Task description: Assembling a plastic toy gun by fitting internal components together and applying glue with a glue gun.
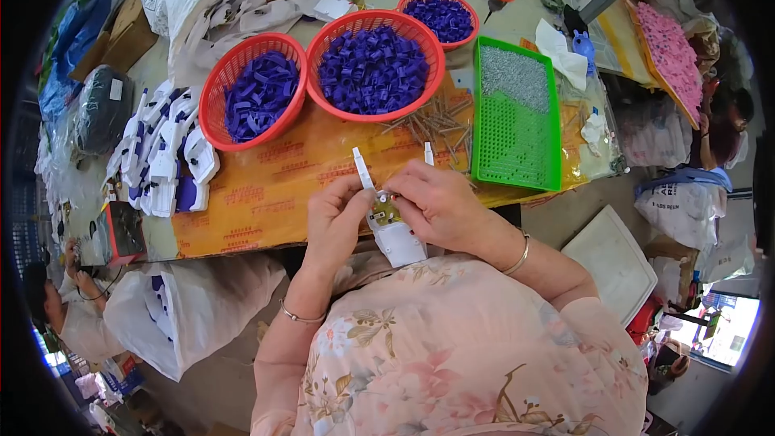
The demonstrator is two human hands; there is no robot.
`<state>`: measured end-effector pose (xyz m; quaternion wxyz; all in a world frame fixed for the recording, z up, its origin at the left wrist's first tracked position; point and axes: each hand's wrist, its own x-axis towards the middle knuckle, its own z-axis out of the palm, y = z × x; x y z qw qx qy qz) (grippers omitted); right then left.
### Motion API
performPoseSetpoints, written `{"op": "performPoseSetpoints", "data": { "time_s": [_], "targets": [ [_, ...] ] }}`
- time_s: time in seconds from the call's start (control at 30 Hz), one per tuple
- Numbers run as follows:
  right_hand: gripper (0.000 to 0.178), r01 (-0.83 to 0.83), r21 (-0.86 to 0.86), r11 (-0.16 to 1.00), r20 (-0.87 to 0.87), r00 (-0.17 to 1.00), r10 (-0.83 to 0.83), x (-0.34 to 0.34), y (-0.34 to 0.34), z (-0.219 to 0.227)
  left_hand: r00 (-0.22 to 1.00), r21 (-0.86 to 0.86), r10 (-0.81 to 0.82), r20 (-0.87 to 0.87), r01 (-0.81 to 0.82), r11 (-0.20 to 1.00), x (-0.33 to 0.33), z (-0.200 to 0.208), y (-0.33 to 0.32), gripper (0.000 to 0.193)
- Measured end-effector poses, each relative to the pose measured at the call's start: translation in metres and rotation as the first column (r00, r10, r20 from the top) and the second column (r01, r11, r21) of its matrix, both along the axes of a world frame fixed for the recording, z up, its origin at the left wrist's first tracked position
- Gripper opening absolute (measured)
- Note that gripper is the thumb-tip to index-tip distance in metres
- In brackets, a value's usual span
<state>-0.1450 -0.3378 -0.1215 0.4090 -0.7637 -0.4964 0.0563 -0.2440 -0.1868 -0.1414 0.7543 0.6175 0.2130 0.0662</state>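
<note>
White plastic housing (pixel 401 244): smooth, two-pronged, close to floral blouse (pixel 452 347).
Left hand (pixel 333 214): curled nearly closed, gripping housing's left side.
Right hand (pixel 437 203): bent inward over housing's open interior; closure and hold unclear.
Green tray (pixel 513 145): perforated, with silvery bits (pixel 513 79).
Red baskets (pixel 437 71): round, latticed, purple plastic pieces (pixel 371 69) inside.

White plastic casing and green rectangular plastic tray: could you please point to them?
White plastic casing (pixel 401 245), head view: its broad lower part.
Green rectangular plastic tray (pixel 517 145), head view: its perforated floor.

Pale pink top (pixel 476 323), floral print (pixel 424 379) with brownish leaves (pixel 374 329); metallic left-wrist bangle (pixel 300 319); metallic right-wrist bangle (pixel 521 255).
</note>
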Motion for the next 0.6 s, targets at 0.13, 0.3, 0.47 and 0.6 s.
{"op": "performPoseSetpoints", "data": {
  "time_s": [0.13, 0.3, 0.47, 0.6],
  "targets": [
    [0.021, 0.013, 0.001, 1.000, -0.045, 0.999, -0.013, 0.007, 0.003, 0.004, 0.998, -0.036, -0.027, -0.057, 0.025, 0.999, 0.002, -0.002, 0.004, 0.010],
    [0.021, 0.111, 0.015, 0.994, 0.189, 0.976, -0.112, 0.043, 0.014, 0.001, 0.996, -0.046, 0.027, -0.081, -0.031, 0.998, 0.002, -0.005, 0.010, 0.009],
    [0.016, 0.176, -0.399, 0.900, 0.462, 0.887, 0.031, 0.051, 0.033, -0.006, 0.999, -0.056, 0.013, -0.049, -0.016, 0.998, 0.002, -0.006, 0.010, 0.007],
    [0.015, 0.188, -0.420, 0.888, 0.473, 0.880, 0.037, 0.054, 0.034, -0.014, 0.997, -0.059, -0.035, -0.075, 0.031, 0.998, 0.003, -0.002, 0.012, 0.008]
  ]
}}
